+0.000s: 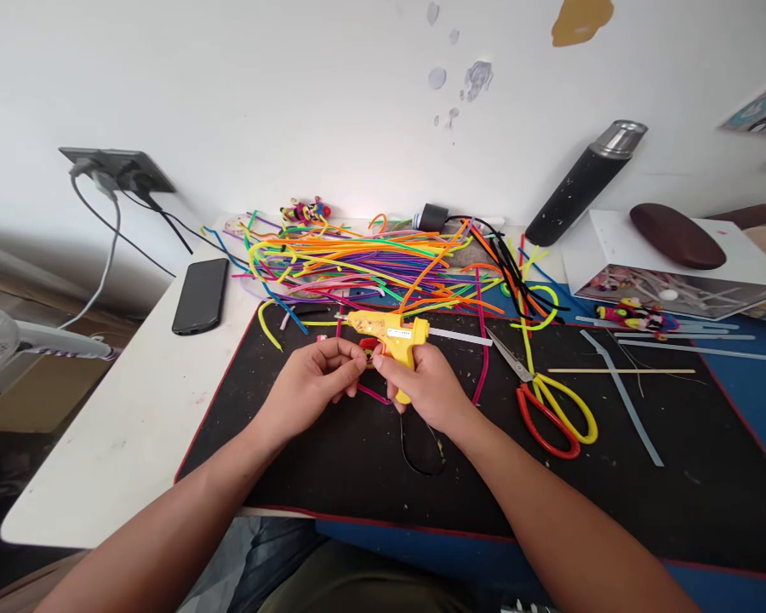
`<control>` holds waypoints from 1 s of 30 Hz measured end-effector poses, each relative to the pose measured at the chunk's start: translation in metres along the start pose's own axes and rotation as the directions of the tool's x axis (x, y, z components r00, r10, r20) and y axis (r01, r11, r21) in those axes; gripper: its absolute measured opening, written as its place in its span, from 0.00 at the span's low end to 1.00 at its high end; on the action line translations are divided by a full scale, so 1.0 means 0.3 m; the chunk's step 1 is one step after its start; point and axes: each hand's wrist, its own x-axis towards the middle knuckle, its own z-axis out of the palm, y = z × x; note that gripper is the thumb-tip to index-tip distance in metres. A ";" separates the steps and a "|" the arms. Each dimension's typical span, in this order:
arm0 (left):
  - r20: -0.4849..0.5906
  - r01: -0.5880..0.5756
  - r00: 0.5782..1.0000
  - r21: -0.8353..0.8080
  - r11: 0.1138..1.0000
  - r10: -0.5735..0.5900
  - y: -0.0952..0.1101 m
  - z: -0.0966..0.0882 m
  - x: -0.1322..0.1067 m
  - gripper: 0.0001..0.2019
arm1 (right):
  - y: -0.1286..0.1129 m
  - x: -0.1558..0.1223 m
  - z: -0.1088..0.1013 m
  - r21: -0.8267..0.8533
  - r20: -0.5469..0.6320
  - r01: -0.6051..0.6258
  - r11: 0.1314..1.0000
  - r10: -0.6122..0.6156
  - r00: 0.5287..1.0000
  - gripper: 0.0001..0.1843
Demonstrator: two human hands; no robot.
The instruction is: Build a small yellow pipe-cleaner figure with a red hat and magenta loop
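A yellow hot glue gun is in my right hand, its nozzle pointing left and a pale glue stick sticking out of its back. Thumb and fingers of my left hand are pinched together just left of the gun's handle; what they hold is mostly hidden. A small red and yellow piece shows between the two hands, against the left fingertips. Below them, a magenta pipe cleaner runs over the black mat. Right of the right hand lie scissors with one red and one yellow handle, blades apart.
Many coloured pipe cleaners are heaped along the wall. A phone lies at left, and a black flask leans against the wall. Glue sticks and a white box are at right. The gun's cord loops on the mat.
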 end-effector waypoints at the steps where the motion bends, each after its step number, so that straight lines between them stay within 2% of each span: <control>1: -0.012 -0.034 0.999 0.045 0.998 0.035 0.001 -0.001 -0.002 0.16 | 0.001 0.000 0.000 0.002 0.000 0.003 1.000 -0.003 1.000 0.16; 6: -0.078 -0.202 0.969 0.304 0.931 0.236 -0.007 -0.003 -0.013 0.09 | 0.006 0.003 -0.002 0.005 0.014 0.004 1.000 -0.004 1.000 0.15; 11: -0.053 -0.318 0.919 0.490 0.812 0.392 -0.024 -0.009 -0.022 0.05 | 0.000 0.000 -0.001 -0.008 0.001 -0.007 1.000 0.007 1.000 0.15; 20: 0.044 -0.455 0.830 0.632 0.628 0.557 -0.028 -0.021 -0.025 0.04 | 0.003 0.002 0.000 -0.035 0.021 0.004 0.999 -0.003 1.000 0.13; 30: 0.045 -0.480 0.801 0.646 0.594 0.597 -0.032 -0.011 -0.027 0.03 | -0.006 0.001 0.004 -0.033 0.013 -0.006 0.999 0.006 1.000 0.14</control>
